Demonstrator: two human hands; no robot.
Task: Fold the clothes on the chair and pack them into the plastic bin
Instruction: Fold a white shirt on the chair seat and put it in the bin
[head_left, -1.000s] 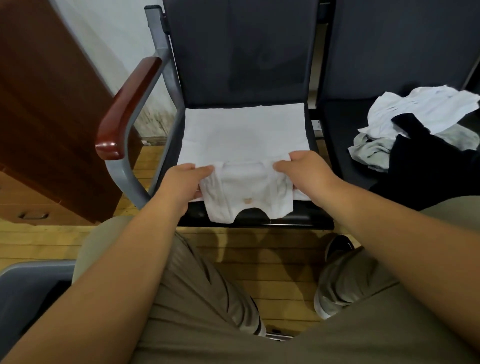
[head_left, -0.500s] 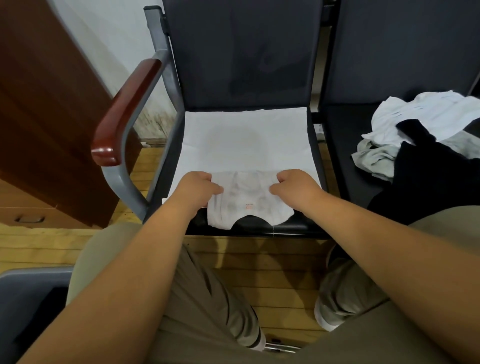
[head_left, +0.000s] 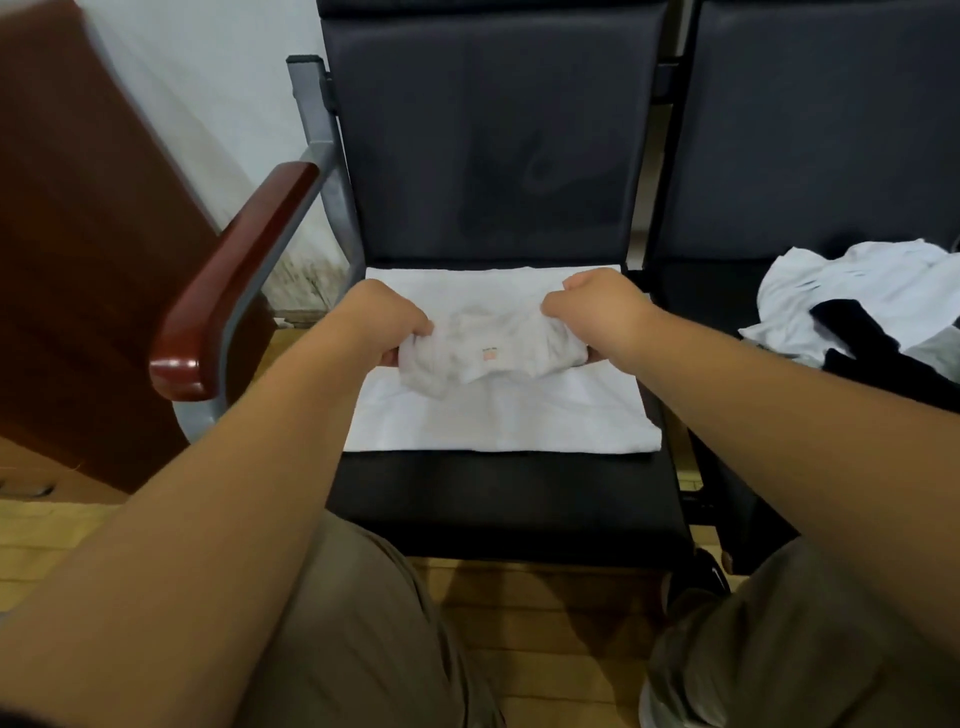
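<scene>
we see a shirt (head_left: 498, 415) lying flat on the seat of the chair (head_left: 493, 499), toward its back. our left hand (head_left: 382, 322) and right hand (head_left: 597, 309) grip the shirt's bunched end between them, over the flat part. an armrest (head_left: 234, 275) stands left of the seat, a cabinet (head_left: 78, 234) farther left. on the second chair (head_left: 810, 130), to the right, lies a pile of clothes (head_left: 852, 291).

Nothing legible — small reddish tag (head_left: 488, 354) on white garment (head_left: 498, 415), blurred.

White wall (head_left: 208, 104) behind — reddish-brown wooden cabinet (head_left: 78, 234) at left, pale plank floor (head_left: 545, 613).
</scene>
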